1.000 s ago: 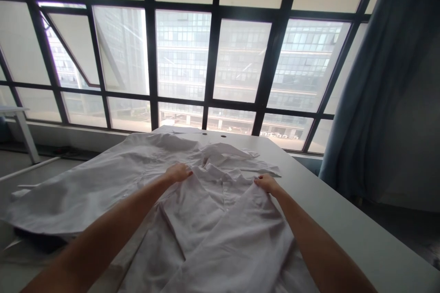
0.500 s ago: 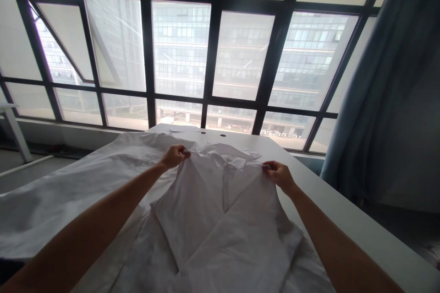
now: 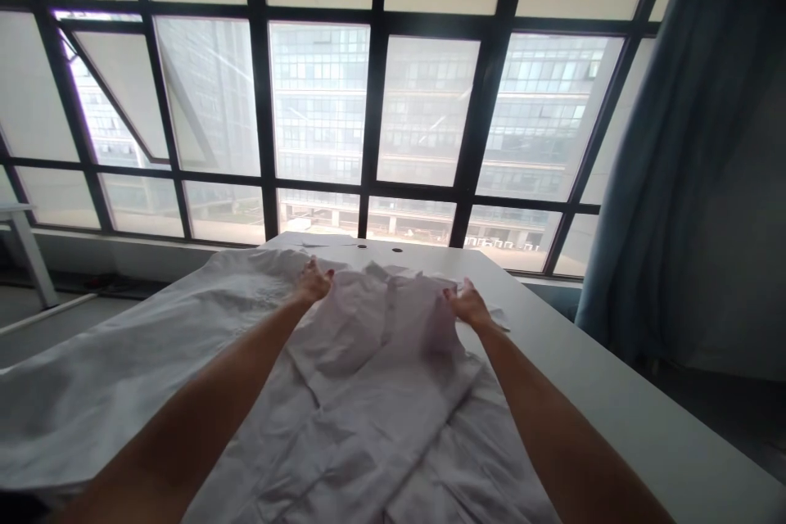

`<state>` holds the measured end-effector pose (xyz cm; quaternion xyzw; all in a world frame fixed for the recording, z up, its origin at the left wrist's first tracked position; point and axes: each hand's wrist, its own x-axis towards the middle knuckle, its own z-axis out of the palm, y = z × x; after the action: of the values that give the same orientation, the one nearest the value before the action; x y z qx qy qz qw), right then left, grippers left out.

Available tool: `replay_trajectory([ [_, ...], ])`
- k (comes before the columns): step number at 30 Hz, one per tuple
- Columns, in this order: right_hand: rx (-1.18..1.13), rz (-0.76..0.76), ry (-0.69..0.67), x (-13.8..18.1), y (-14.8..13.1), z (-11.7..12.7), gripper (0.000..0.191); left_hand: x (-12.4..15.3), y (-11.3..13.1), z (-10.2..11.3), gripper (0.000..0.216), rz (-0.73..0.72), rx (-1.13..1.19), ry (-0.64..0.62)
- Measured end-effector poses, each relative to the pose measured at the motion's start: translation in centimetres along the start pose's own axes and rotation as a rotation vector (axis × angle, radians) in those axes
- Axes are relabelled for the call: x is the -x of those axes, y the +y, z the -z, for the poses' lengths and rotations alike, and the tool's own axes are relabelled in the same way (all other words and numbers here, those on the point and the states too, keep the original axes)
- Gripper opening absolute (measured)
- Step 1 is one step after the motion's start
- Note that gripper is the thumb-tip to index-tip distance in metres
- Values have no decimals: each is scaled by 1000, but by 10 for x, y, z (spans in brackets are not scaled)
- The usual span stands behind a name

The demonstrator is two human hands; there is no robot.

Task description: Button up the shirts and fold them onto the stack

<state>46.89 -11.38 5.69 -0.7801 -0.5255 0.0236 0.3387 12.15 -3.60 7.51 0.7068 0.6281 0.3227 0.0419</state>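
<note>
I see the white, button-front cloth shirt (image 3: 381,381) lying lengthwise near-to-far on the flat white surface (image 3: 583,372), its far end between left hand (image 3: 314,283) and right hand (image 3: 469,304), whose blurred grips I cannot tell.

Office-like room — gridded windows (image 3: 319,102), white table (image 3: 589,377)

White counter (image 3: 605,397), extending rightward of the right hand (image 3: 467,304); laid thereon, white shirt (image 3: 381,393) between both hands, white cloth (image 3: 178,336) leftward.
</note>
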Motion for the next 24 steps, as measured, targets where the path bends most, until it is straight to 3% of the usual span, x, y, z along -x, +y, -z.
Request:
replay_trajectory([
  [2,139,70,-113,23,7,-15,70,23,-1,-16,63,-73,-35,-72],
  [4,243,204,-192,48,18,-24,66,50,-3,-26,58,-240,-89,-160],
  [6,352,324,-277,70,31,-26,63,73,-7,-31,58,-399,-172,-276],
  [8,437,333,-374,87,44,-23,62,89,-15,-34,60,-459,-249,-380],
  [12,472,205,-481,101,65,-12,65,102,-33,-38,66,-369,-340,-482],
  [18,481,202,-501,108,70,-3,68,118,-42,-33,77,-308,-360,-526],
  [24,484,151,-458,122,69,-1,69,147,-38,-12,74,-311,-359,-557],
])
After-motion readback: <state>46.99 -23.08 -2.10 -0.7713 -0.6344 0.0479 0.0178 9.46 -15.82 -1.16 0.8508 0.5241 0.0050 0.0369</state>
